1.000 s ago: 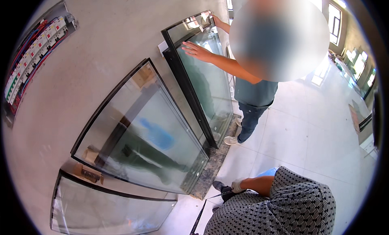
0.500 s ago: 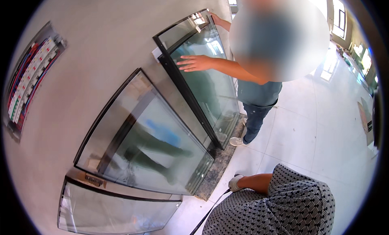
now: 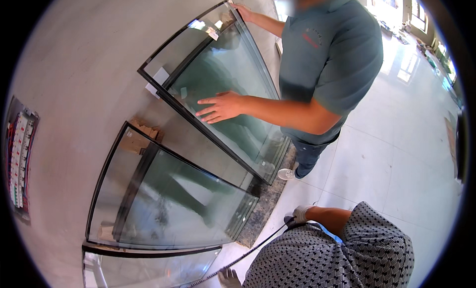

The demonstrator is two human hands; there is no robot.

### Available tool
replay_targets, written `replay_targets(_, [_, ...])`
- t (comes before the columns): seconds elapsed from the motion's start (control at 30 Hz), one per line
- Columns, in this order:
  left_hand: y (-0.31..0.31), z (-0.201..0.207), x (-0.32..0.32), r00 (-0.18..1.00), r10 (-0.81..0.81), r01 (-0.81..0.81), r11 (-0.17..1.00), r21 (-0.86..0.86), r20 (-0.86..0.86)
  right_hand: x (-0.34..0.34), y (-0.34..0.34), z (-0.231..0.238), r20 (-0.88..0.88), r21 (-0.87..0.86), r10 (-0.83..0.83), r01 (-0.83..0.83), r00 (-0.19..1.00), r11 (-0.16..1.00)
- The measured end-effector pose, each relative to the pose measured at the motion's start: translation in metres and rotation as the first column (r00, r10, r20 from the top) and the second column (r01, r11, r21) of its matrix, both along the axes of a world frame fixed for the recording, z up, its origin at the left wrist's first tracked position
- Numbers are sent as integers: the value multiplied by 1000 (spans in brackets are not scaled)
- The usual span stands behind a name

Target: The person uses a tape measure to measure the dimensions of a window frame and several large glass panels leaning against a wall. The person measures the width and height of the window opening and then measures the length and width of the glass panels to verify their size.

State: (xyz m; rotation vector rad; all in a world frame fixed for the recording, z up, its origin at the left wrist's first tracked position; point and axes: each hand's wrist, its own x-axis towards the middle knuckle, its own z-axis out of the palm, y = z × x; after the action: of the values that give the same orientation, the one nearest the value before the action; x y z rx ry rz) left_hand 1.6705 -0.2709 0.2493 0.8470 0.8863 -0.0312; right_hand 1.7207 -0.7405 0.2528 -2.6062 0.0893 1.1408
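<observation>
Neither of my hands shows in the head view; only my patterned shorts [image 3: 337,253] and a leg with a grey shoe [image 3: 300,214] do. A co-worker [image 3: 322,64] in a grey-green polo shirt stands by a black-edged glass panel [image 3: 218,124] that leans toward the wall. One of the co-worker's hands [image 3: 241,12] is at its top corner; the other hand [image 3: 220,107] is spread against its face. Nearer me lean a second glass panel [image 3: 168,193], with more panes behind it, and a third one [image 3: 144,270], cut by the lower edge.
The panels stand on a dark stone-like strip [image 3: 248,233] along the wall. An opened electrical box [image 3: 21,159] with breakers and wires is at the far left. Cardboard [image 3: 141,134] shows behind the second panel. A black cord [image 3: 258,246] crosses the pale tiled floor [image 3: 367,164].
My view has shifted, so the co-worker appears larger. The panel at the co-worker's hands now leans further left, its top away from the panes behind. A grey shape has appeared at the lower edge.
</observation>
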Motion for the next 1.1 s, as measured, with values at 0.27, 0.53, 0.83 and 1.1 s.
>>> replay_targets(0.27, [-63, 88, 114, 859, -151, 235, 965, -115, 490, -5, -58, -6, 205, 40, -310, 308, 928, 950])
replay_targets(0.53, [-71, 179, 187, 594, -183, 378, 923, -72, 783, 23, -51, 74, 371, 178, -591, 570, 716, 802])
replay_targets(0.83, [-64, 221, 230, 538, -107, 209, 978, -10, 836, 58, -71, 75, 538, 218, -569, 550, 622, 807])
replay_targets(1.1, [-89, 224, 224, 700, -120, -70, 969, 235, 704, 96, -110, 79, 666, 241, -432, 374, 608, 896])
